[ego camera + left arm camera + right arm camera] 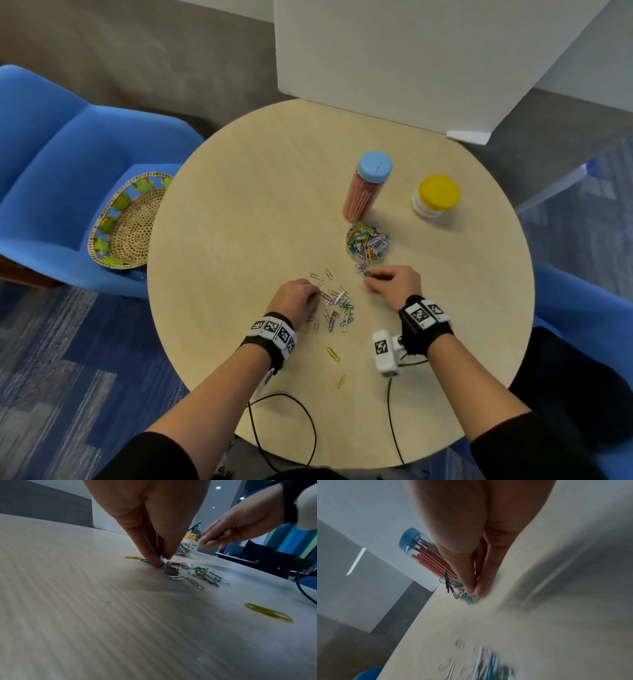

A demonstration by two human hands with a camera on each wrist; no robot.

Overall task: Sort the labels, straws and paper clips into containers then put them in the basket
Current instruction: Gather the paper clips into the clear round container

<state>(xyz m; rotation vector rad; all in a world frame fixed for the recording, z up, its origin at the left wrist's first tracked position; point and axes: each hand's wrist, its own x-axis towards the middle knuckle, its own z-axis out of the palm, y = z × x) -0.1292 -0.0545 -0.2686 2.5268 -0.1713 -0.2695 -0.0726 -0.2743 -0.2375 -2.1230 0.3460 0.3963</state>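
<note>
Paper clips lie in one loose pile on the round table, too many to count, near three containers. Left hand pinches some from the pile; right hand pinches a few beside the open clip container.

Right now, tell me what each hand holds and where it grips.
Left hand pinches paper clips from the loose pile at its fingertips. Right hand pinches a few clips near the open container; exact grip point unclear.

Black sleeves pushed up, black wrist straps bearing black-and-white square markers, thin black cables trailing
</note>
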